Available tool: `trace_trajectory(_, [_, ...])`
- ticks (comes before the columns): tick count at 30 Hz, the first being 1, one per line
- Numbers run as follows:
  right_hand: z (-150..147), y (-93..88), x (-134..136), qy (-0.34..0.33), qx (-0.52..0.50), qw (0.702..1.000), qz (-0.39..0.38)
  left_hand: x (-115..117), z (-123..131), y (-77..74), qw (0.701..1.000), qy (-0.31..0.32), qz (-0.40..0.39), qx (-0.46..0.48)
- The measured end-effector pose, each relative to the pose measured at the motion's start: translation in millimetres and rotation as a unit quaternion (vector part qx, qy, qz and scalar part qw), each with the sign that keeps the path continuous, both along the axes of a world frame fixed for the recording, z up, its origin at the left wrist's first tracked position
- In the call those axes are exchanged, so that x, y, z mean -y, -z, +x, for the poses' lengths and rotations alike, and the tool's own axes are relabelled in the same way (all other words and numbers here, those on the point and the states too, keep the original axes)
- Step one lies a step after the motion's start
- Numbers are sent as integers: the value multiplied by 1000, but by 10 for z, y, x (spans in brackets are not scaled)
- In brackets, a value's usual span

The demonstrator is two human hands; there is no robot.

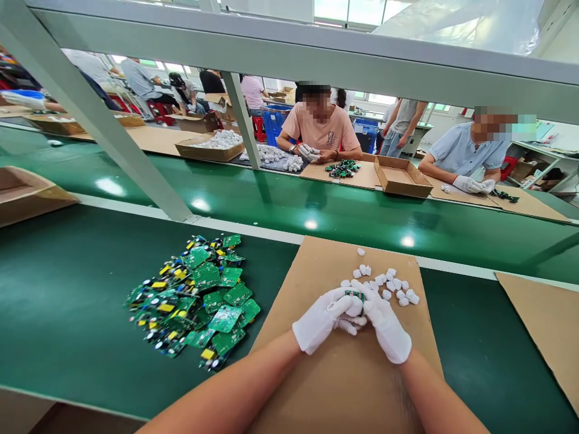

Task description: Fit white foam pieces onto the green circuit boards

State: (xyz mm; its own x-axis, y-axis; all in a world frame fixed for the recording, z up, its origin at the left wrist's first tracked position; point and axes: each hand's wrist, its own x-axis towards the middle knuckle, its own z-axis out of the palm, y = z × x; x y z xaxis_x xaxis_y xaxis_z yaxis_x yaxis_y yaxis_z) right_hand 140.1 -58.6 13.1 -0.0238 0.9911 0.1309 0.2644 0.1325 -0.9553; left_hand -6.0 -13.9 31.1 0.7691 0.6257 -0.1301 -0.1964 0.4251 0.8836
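Both my hands wear white gloves and meet over a cardboard sheet [335, 374]. Between them is a small green circuit board [355, 294], with a white piece [355, 306] against it. My left hand [323, 316] grips the board from the left, thumb on top. From the right, my right hand [384, 319] closes on its other edge; some fingertips are hidden. Just beyond my hands, several small white plastic-looking pieces [391, 284] lie scattered on the cardboard. To the left, a heap of green circuit boards [208, 277] with yellow and blue parts rests on the green bench top.
A metal shelf frame [289, 45] crosses above the bench, its post [167, 193] standing at left. An open cardboard box [27, 196] sits at far left, another cardboard sheet [543, 319] at right. Across the green surface [312, 208], people in gloves handle parts beside trays [402, 178].
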Motion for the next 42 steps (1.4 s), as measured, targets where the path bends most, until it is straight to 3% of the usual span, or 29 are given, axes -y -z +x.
trace_trajectory(3, [-42,-32,3,40,30,999,-17,-16,4,96,999,5,40,-13])
trace_trajectory(6, [-73,-45,-2,34,26,999,-30,-39,8,163,999,-3,52,-17])
trace_trajectory(10, [-39,5,-9,39,11,999,-34,-47,0,104,999,34,-33,-12])
trace_trajectory(14, [-33,15,-8,28,-11,999,-17,-23,2,49,995,16,-95,25])
trace_trajectory(25, [-52,-5,-14,38,38,997,-47,-33,11,140,999,15,-5,-42])
trace_trajectory(28, [-15,-28,-27,22,-37,996,-81,-104,-1,129,999,-4,-22,-30])
trace_trajectory(31, [107,-78,-41,91,-99,987,-83,-221,-61,92,997,-53,-56,-6])
trace_trajectory(33, [198,-98,-40,147,-35,987,-55,-291,-108,75,993,-81,-80,7])
trace_trajectory(35, [251,-91,-28,154,107,982,-17,-335,-142,71,989,-107,-96,19])
trace_trajectory(38, [221,-36,-10,122,323,937,50,-379,-165,67,984,-155,-84,8])
trace_trajectory(42, [55,58,-45,72,445,885,117,-597,-129,1,981,-190,-4,-45])
